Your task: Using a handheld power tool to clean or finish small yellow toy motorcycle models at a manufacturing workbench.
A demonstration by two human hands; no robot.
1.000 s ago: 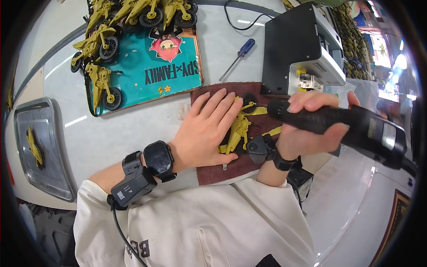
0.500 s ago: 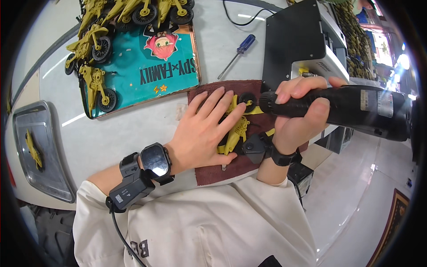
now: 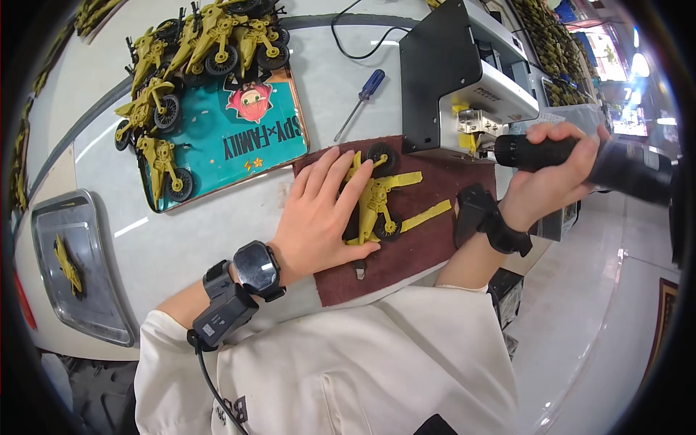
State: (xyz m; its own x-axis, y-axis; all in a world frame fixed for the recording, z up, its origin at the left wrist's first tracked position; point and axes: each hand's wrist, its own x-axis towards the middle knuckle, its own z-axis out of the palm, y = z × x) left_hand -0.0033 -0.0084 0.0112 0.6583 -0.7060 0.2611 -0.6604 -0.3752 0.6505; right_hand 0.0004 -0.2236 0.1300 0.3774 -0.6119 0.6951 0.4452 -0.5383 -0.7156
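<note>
A yellow toy motorcycle (image 3: 371,201) with black wheels lies on a dark red cloth mat (image 3: 435,250). My left hand (image 3: 319,203) spreads over it, fingertips by the upper wheel and thumb by the lower end, steadying it; the palm hides part of it. Off to the right, my right hand (image 3: 554,174) is wrapped round a black power screwdriver (image 3: 536,151). The tool's tip is close to the metal outlet of a black-and-white boxy machine (image 3: 442,80); I cannot tell whether they touch. Two yellow strips (image 3: 426,216) lie on the mat beside the motorcycle.
A teal picture tray (image 3: 217,130) carries several yellow toy motorcycles (image 3: 217,32) at the upper left. A blue-handled screwdriver (image 3: 371,85) lies beyond the mat. At the far left, a metal tray (image 3: 101,290) holds a yellow part (image 3: 67,264). A black cable (image 3: 344,40) runs behind.
My right hand has drawn the power screwdriver away from the motorcycle, rightward to the machine's metal outlet. My left hand stays on the motorcycle. The view has shifted slightly.
</note>
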